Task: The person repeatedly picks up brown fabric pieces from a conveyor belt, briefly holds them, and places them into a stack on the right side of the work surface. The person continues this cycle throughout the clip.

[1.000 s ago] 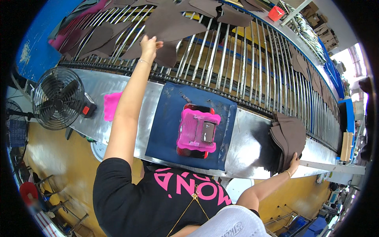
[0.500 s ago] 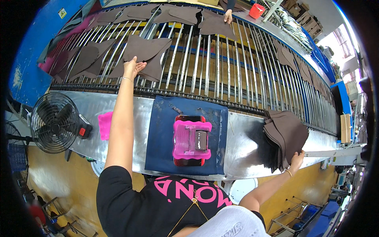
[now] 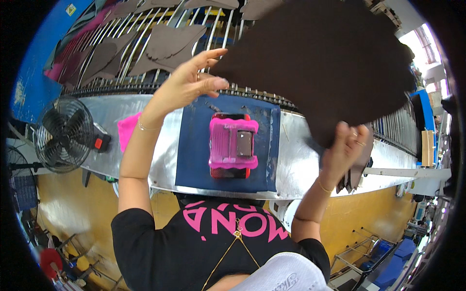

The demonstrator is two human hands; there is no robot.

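Observation:
A large dark brown cut sheet [image 3: 320, 63], of leather or fabric, is held up before me and hides much of the rollers behind it. My right hand [image 3: 345, 151] grips its lower edge, fingers bent over it and slightly blurred. At the sheet's left tip, my left hand [image 3: 194, 80] has thumb and forefinger spread on either side, not closed on it. Below my right hand, part of a brown stack of cut pieces [image 3: 360, 169] shows on the metal table. Between my arms, a pink frame with a dark block [image 3: 225, 143] sits on a blue mat [image 3: 194, 165].
Brown cut pieces [image 3: 167, 46] lie on a conveyor of metal bars [image 3: 213, 43] beyond the table [image 3: 165, 167]. A black fan [image 3: 65, 133] stands at the left, near a pink cloth [image 3: 128, 131]. A pale bar [image 3: 403, 173] juts out at the right.
My right hand has raised a brown sheet from the stack. My left hand has left the pieces on the conveyor and come back toward the sheet. Another person's hand is out of sight.

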